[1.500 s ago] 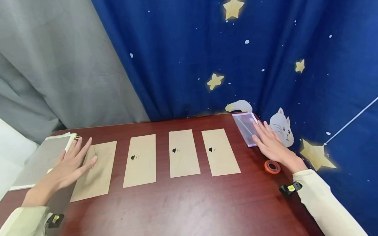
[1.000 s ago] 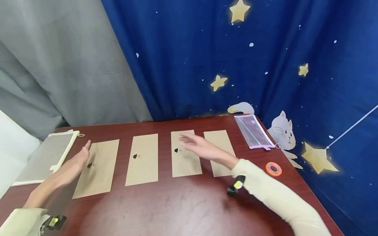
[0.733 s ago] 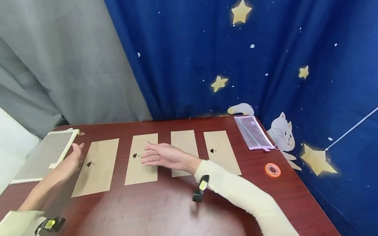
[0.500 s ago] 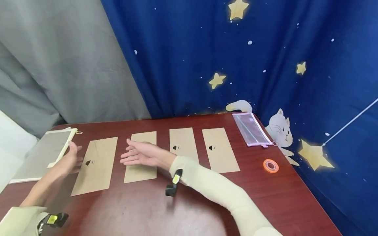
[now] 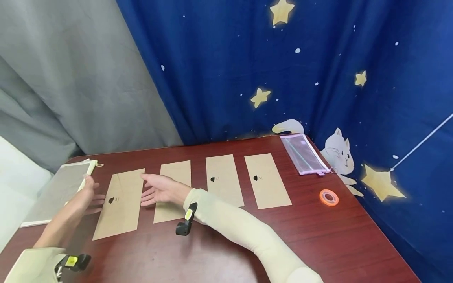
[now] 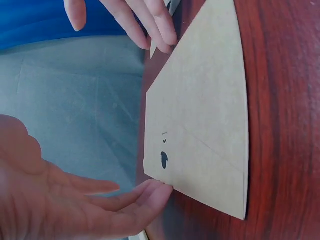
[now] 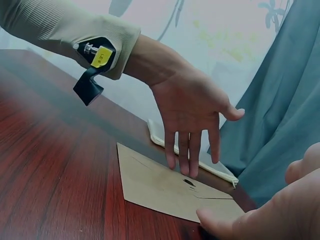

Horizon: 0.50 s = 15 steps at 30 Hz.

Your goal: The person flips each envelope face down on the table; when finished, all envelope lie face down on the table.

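The leftmost kraft-paper envelope (image 5: 122, 212), printed with a small black hat, lies flat on the table between both hands. At its left edge, my left hand (image 5: 83, 198) has its fingers extended; in the left wrist view its fingertips touch the edge of that envelope (image 6: 205, 115). My right hand (image 5: 161, 189) hovers near the opposite edge with thumb up and fingers stretched out, holding nothing. It partly covers a second kraft envelope (image 5: 177, 169). In the right wrist view, both hands flank the envelope (image 7: 145, 177).
Two more kraft envelopes, a third (image 5: 226, 188) and a fourth (image 5: 270, 188), lie in the row to the right. A purple mesh zip pouch (image 5: 301, 153) and an orange tape roll (image 5: 329, 197) are at the right. A larger mesh zip pouch (image 5: 53, 192) lies at the left.
My right hand has swung left from beside the purple pouch, across the row, to the leftmost envelope. My left hand has turned from palm-down to thumb-up at that envelope's left edge.
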### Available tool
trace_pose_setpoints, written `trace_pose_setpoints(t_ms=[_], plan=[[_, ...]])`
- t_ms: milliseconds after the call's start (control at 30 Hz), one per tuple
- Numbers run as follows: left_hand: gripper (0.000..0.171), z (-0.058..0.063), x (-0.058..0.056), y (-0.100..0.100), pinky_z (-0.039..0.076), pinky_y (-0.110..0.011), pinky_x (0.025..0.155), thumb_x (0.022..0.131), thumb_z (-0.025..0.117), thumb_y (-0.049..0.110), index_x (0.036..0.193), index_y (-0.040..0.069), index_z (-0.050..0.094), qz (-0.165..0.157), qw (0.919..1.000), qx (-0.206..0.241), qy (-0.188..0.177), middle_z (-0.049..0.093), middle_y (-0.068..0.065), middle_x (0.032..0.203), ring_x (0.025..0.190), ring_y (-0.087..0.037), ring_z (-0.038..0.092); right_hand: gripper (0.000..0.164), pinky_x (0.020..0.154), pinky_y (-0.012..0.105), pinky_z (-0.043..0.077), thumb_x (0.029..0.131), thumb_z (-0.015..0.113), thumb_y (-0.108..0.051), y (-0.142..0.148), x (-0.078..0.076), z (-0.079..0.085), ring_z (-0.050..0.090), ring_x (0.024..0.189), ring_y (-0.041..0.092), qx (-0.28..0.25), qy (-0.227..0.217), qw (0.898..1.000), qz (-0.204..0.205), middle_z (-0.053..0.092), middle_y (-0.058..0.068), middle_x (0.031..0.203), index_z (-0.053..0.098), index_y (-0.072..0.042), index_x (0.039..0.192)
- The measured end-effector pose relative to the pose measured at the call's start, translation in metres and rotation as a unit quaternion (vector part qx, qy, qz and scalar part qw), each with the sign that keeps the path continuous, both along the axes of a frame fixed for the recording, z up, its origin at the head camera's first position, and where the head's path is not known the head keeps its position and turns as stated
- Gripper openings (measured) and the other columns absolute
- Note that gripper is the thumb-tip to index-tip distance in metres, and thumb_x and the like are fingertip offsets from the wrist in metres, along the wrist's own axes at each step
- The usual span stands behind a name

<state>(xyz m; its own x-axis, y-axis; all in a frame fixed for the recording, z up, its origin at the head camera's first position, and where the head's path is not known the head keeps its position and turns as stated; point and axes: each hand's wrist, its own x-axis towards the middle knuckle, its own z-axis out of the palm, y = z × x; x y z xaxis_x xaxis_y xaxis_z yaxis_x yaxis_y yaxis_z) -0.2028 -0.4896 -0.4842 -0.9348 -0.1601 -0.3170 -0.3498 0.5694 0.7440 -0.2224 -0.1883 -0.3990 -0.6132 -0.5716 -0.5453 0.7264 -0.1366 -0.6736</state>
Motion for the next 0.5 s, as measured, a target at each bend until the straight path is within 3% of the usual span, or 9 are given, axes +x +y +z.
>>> trace_pose_setpoints(t_ms=[100, 200, 500], plan=[[0.111, -0.001, -0.001, -0.002, 0.063, -0.046, 0.082, 0.084, -0.022, 0.075, 0.157, -0.008, -0.007, 0.009, 0.9999, 0.006, -0.010, 0.037, -0.046, 0.144, 0.117, -0.048, 0.060, 0.064, 0.115, 0.064, 0.040, 0.102, 0.057, -0.036, -0.004, 0.001, -0.001, 0.044, 0.136, 0.052, 0.011, -0.005, 1.000, -0.007, 0.045, 0.041, 0.139, 0.039, 0.009, 0.144], [0.115, 0.001, -0.003, -0.005, 0.062, -0.046, 0.085, 0.082, -0.022, 0.077, 0.155, -0.010, -0.007, 0.015, 0.9995, 0.010, -0.027, 0.034, -0.044, 0.148, 0.128, -0.054, 0.050, 0.064, 0.113, 0.065, 0.041, 0.101, 0.058, -0.037, -0.009, 0.002, -0.003, 0.047, 0.135, 0.050, 0.023, -0.004, 1.000, -0.009, 0.048, 0.038, 0.136, 0.041, 0.009, 0.143], [0.127, 0.005, -0.007, -0.006, 0.047, -0.058, 0.108, 0.076, -0.019, 0.083, 0.153, -0.016, -0.001, 0.035, 0.9962, 0.038, -0.070, 0.026, -0.040, 0.155, 0.142, -0.056, 0.032, 0.057, 0.109, 0.067, 0.043, 0.097, 0.066, -0.028, -0.022, 0.010, -0.010, 0.053, 0.125, 0.047, 0.055, -0.007, 0.998, -0.041, 0.055, 0.031, 0.120, 0.049, 0.016, 0.129]])
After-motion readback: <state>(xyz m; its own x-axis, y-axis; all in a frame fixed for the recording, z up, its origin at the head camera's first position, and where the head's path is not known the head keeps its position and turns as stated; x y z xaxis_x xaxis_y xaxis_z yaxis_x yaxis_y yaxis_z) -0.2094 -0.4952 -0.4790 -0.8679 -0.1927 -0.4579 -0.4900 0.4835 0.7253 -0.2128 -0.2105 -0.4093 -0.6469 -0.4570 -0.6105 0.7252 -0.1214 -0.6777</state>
